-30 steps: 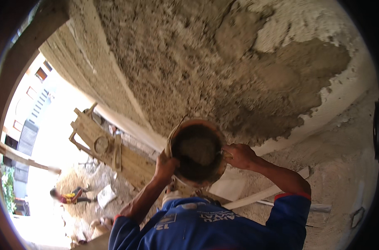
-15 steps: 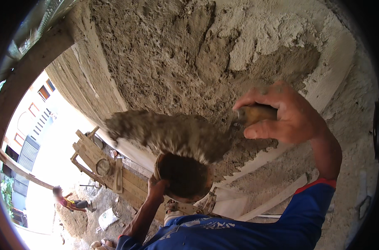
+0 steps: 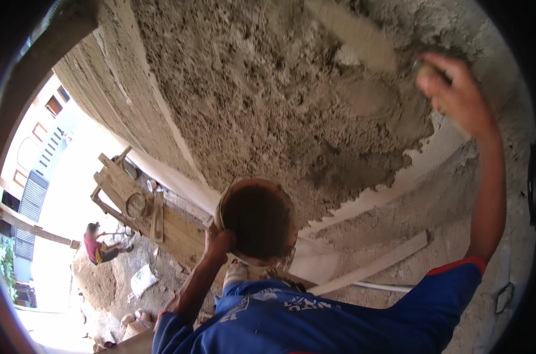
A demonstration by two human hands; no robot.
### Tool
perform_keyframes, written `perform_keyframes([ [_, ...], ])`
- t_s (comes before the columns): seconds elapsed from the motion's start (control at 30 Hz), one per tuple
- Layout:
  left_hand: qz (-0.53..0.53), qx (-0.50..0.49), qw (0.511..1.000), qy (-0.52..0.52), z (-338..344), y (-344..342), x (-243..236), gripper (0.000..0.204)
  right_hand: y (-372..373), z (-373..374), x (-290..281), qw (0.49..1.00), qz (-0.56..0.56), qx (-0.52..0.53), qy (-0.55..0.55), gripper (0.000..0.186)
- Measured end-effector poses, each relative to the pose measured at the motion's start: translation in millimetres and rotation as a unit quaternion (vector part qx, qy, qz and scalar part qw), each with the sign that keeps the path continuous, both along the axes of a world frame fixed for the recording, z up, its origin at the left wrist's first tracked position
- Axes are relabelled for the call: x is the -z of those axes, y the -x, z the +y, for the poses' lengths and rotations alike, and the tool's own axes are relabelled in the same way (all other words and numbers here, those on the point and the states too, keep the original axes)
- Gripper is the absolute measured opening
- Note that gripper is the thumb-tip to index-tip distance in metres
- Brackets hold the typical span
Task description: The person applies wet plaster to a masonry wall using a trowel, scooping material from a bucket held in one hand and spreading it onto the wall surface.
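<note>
My left hand (image 3: 219,243) grips the rim of a round bucket (image 3: 291,207) in front of my body. Dark wet mortar (image 3: 257,221) lies inside it. At the upper right, my right hand (image 3: 456,94) is closed round the handle of a trowel (image 3: 359,36), held up by the wall. Motion smears the long pale blade, and I cannot tell whether it touches the surface. Rough wet mortar (image 3: 250,112) covers much of the wall ahead, with a ragged lower edge beside a paler smooth strip.
Wooden scaffold planks (image 3: 176,221) run at the lower left, with a round mortar-stained container (image 3: 138,205) on them. Far below, a person (image 3: 100,245) stands by a sand heap (image 3: 97,280) and a white sack (image 3: 142,281). A wooden beam (image 3: 35,227) crosses the left side.
My right hand has swung up and right with the trowel. The mortar heaped on its blade above the bucket no longer shows there. The bucket has risen slightly in view.
</note>
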State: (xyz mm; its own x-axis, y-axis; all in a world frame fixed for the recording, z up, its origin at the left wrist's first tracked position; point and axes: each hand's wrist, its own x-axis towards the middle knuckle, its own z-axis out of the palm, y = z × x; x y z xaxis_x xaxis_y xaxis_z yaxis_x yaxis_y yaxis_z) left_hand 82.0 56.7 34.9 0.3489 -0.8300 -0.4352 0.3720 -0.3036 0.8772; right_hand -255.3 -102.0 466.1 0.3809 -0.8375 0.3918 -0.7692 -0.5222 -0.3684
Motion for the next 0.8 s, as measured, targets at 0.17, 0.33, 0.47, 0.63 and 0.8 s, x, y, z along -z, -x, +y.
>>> perform_keyframes([
  [0.17, -0.051, 0.064, 0.996, 0.020, -15.9, 8.4, -27.8, 0.026, -27.5, 7.0, 142.0, 0.929, 0.249, -0.115, -0.248, 0.040],
  [0.33, -0.131, 0.131, 0.982, 0.043, -43.0, 11.6, -49.1, 0.039, -54.2, 39.9, 268.4, 0.856, 0.507, -0.105, 0.013, 0.018],
  [0.47, -0.163, 0.181, 0.969, 0.050, -60.5, 7.9, -49.8, 0.044, -66.2, 34.2, 300.2, 0.850, 0.518, -0.091, -0.017, 0.016],
  [0.63, -0.130, 0.186, 0.971, 0.080, -73.6, 18.5, -52.5, 0.051, -65.6, 40.7, 344.2, 0.879, 0.331, -0.157, -0.306, 0.018],
  [0.8, -0.145, 0.202, 0.967, 0.062, -75.6, 15.8, -44.3, 0.047, -68.4, 63.0, 393.0, 0.921, 0.118, -0.151, -0.338, 0.033],
])
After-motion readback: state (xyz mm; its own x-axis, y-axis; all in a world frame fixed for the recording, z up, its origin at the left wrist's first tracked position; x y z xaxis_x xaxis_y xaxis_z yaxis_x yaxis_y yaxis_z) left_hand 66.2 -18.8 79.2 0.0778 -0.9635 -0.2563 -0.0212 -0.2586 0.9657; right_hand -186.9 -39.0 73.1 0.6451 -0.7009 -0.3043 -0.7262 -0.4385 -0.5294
